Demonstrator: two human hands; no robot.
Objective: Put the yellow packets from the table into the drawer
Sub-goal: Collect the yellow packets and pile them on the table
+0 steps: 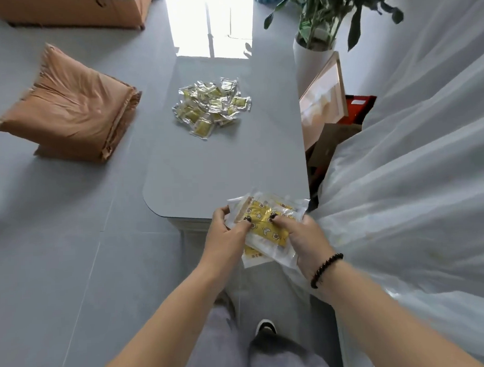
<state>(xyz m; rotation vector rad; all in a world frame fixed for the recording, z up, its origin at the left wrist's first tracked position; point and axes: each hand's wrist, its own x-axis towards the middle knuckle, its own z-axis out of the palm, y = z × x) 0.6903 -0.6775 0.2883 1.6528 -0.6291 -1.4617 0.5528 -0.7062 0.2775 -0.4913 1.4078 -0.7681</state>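
Both of my hands hold a stack of yellow packets [267, 226] in clear wrappers, at the near end of the grey table [221, 167]. My left hand [227, 233] grips the stack's left side with the thumb on top. My right hand [300, 236], with a dark bead bracelet at the wrist, grips the right side. A loose pile of small yellow packets [212, 107] lies further along the table top. Beneath the table's near edge a pale front [193, 226] shows; whether it is the drawer I cannot tell.
Brown wrapped bundles [68, 107] lie on the floor at the left, a cardboard box [70, 11] behind them. A potted plant [320, 29], a framed board [322, 90] and a red box [359, 108] stand right of the table. A white sheer curtain [413, 163] hangs at the right.
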